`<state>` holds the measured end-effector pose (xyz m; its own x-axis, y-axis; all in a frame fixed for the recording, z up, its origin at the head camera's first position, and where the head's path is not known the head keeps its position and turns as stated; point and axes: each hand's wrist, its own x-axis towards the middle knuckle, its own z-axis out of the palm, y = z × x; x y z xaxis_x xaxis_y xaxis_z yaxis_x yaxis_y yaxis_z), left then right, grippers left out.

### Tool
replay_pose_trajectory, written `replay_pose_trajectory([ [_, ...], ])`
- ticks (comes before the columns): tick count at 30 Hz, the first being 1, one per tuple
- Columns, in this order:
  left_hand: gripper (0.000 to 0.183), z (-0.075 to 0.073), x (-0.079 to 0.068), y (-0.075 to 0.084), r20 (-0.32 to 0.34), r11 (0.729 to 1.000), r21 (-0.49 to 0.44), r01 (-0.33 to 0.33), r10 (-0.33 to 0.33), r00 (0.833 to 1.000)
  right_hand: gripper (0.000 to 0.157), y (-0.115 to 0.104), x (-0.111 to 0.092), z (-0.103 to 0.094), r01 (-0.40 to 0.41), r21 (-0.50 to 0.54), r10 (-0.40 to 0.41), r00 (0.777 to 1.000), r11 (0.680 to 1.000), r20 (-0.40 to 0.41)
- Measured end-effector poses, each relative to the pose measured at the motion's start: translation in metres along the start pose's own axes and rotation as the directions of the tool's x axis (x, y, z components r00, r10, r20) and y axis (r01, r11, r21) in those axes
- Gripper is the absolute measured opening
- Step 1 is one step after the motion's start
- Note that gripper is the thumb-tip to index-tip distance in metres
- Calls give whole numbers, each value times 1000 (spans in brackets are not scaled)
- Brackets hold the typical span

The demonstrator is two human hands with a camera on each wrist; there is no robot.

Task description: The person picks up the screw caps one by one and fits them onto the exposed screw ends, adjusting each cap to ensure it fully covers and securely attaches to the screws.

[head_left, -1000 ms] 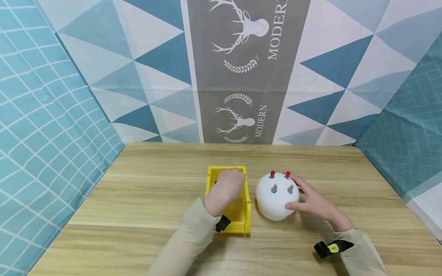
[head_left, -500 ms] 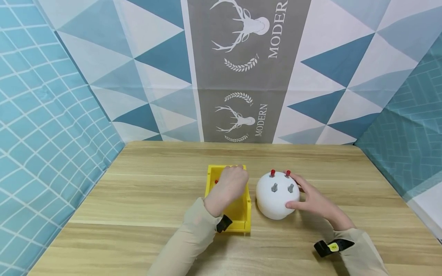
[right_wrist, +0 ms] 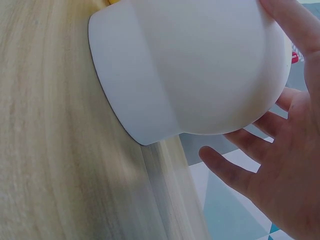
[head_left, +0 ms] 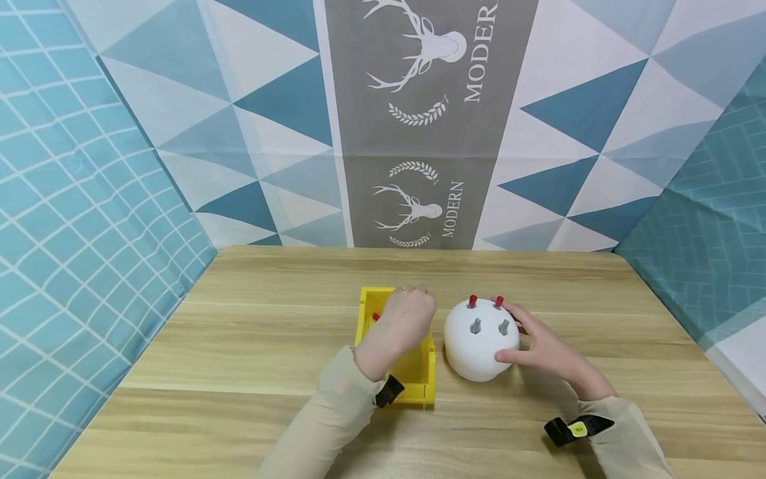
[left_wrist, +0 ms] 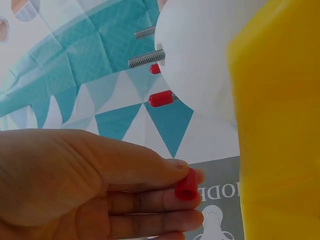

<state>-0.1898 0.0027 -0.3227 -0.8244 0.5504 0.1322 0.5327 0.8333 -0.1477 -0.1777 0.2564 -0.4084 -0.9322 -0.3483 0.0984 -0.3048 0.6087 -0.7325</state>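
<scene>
At the lower centre of the head view, the left hand [head_left: 399,329] is over the right part of an open yellow box [head_left: 414,376]. The left wrist view shows its thumb and fingers pinching a red cap [left_wrist: 186,187] at the bottom centre of the frame, a short, smooth tube with its dark hollow end facing the camera.

The box is rectangular, with straight walls, a flat floor and a notched right wall. Inside, near its left wall, lies a small red piece [head_left: 376,317]; the hand and forearm hide part of the interior.

Right of the box, apart from it, a white dome [head_left: 473,359] sits on the table, matt and smooth, rounded above a wider base in the right wrist view. Four metal bolts [head_left: 475,326] stick out of its top: the upper two in the head view wear red covers [head_left: 473,301], while the lower two are bare, their threads plain in the left wrist view. The right hand [head_left: 541,347] grasps the dome from the right, thumb on the near side, fingers spread round the far side.

The table [head_left: 239,346] has pale, streaky wood grain. Creased cloth [head_left: 419,140] with triangles and deer heads fills the upper centre.
</scene>
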Motion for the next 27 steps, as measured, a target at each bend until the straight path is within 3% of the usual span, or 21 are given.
replay_pose_trajectory([
  [5,9,-1,-1,1,-58,1000,-14,-13,12,998,88,-1,0,0,0,0,0,1000,1000,3],
  [27,18,-5,-5,10,-148,997,-34,-64,58,987,88,2,0,0,37,-1,-37,999,999,-10],
])
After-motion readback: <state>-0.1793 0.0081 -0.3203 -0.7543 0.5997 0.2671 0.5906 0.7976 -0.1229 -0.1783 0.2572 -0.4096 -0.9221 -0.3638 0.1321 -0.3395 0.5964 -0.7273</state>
